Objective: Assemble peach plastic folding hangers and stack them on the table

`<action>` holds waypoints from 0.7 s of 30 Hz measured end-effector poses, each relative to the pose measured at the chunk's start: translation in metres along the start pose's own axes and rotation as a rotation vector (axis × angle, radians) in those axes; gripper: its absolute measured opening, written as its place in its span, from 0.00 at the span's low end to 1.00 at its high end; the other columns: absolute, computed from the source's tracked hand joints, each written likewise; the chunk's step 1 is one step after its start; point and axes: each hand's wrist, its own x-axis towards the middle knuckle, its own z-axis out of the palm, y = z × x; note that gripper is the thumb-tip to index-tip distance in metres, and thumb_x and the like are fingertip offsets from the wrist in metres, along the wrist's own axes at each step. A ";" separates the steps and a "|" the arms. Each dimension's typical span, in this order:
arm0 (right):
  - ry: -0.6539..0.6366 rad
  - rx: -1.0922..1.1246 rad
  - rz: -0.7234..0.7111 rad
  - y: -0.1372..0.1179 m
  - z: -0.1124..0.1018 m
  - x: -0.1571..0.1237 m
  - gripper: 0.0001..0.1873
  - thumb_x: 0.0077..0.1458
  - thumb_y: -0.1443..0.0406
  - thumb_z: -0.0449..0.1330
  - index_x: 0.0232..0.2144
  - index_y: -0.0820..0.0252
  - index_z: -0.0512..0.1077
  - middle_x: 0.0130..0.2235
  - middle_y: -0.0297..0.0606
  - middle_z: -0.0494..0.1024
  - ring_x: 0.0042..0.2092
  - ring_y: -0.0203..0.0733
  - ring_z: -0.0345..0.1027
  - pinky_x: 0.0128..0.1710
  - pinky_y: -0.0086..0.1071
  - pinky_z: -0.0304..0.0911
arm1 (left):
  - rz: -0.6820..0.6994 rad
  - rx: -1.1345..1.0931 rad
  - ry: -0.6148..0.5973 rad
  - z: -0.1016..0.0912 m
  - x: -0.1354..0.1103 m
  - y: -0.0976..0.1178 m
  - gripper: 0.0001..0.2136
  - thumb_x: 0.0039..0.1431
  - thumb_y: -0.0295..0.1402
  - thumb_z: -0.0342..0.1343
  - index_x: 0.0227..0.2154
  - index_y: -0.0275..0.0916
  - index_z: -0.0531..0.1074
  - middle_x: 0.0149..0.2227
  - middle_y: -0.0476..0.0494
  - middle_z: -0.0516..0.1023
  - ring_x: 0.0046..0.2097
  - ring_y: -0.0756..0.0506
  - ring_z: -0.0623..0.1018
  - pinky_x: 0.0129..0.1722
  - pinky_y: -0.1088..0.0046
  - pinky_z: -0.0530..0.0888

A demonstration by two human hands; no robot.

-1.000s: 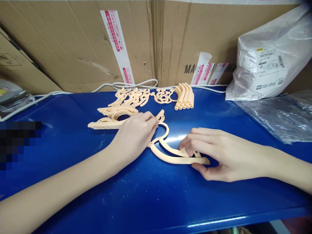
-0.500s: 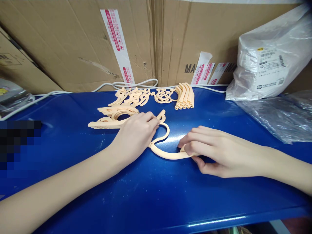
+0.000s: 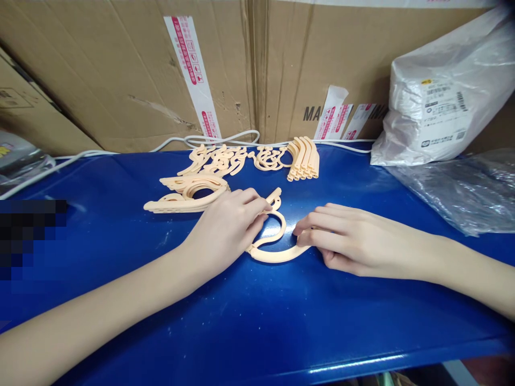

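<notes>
Fingers (image 3: 257, 206) of left hand (image 3: 225, 230) and right hand (image 3: 354, 241) pinch ends of the peach hanger (image 3: 277, 256), blue table (image 3: 257, 321) bare to near edge.

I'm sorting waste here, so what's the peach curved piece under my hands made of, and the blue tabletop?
The peach curved piece: looks like moulded plastic, matte, uniform colour, thin smooth edges. The blue tabletop: a hard glossy sheet, perhaps plastic or painted metal; it mirrors light and shows pale scuffs.
</notes>
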 end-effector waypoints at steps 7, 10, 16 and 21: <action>0.025 0.119 0.029 0.008 0.001 0.001 0.13 0.60 0.73 0.52 0.44 0.62 0.72 0.49 0.44 0.76 0.49 0.44 0.69 0.49 0.40 0.66 | 0.053 -0.063 0.006 -0.001 -0.002 0.006 0.08 0.66 0.27 0.52 0.40 0.38 0.77 0.40 0.44 0.78 0.38 0.46 0.77 0.37 0.68 0.71; 0.040 0.159 0.041 0.011 0.003 0.000 0.13 0.60 0.73 0.52 0.45 0.62 0.71 0.49 0.44 0.75 0.50 0.43 0.69 0.50 0.39 0.66 | 0.066 -0.077 0.020 -0.001 -0.002 0.006 0.09 0.65 0.26 0.53 0.41 0.38 0.78 0.40 0.44 0.79 0.39 0.46 0.77 0.37 0.68 0.71; 0.038 0.170 0.098 0.013 0.002 0.000 0.12 0.60 0.72 0.51 0.44 0.60 0.71 0.47 0.42 0.75 0.46 0.42 0.70 0.46 0.37 0.67 | 0.068 -0.096 0.020 -0.001 -0.003 0.006 0.09 0.64 0.25 0.54 0.41 0.38 0.78 0.40 0.44 0.78 0.39 0.46 0.76 0.37 0.67 0.71; 0.068 0.082 0.082 0.015 0.001 0.000 0.12 0.62 0.70 0.50 0.42 0.60 0.72 0.46 0.42 0.76 0.45 0.43 0.70 0.44 0.39 0.66 | 0.062 -0.107 0.020 -0.001 -0.005 0.008 0.08 0.64 0.25 0.54 0.41 0.39 0.78 0.40 0.45 0.78 0.39 0.46 0.76 0.38 0.67 0.70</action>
